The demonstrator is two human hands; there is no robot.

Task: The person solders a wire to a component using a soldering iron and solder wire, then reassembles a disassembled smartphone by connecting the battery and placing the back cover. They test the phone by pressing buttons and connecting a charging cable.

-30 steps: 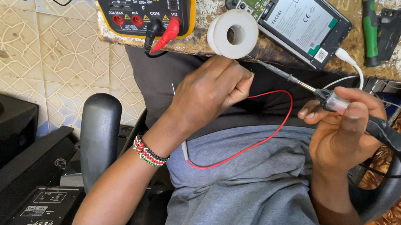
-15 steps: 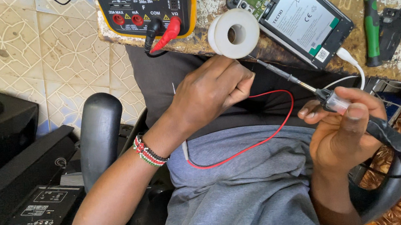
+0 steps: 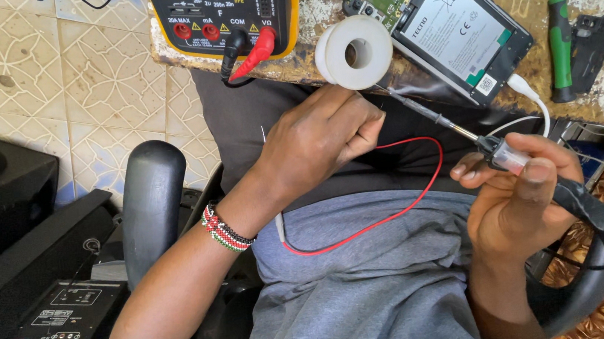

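Two hands: left hand (image 3: 318, 141) fisted, right hand (image 3: 522, 201) gripping one soldering iron (image 3: 456, 129).

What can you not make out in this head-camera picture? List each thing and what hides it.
- Multimeter, head view: dial cut off by the top edge.
- Left hand: curled fingers hide what its grip pinches.
- Soldering iron: handle covered by the right hand.
- Screwdriver: tip blends into the mottled benchtop.
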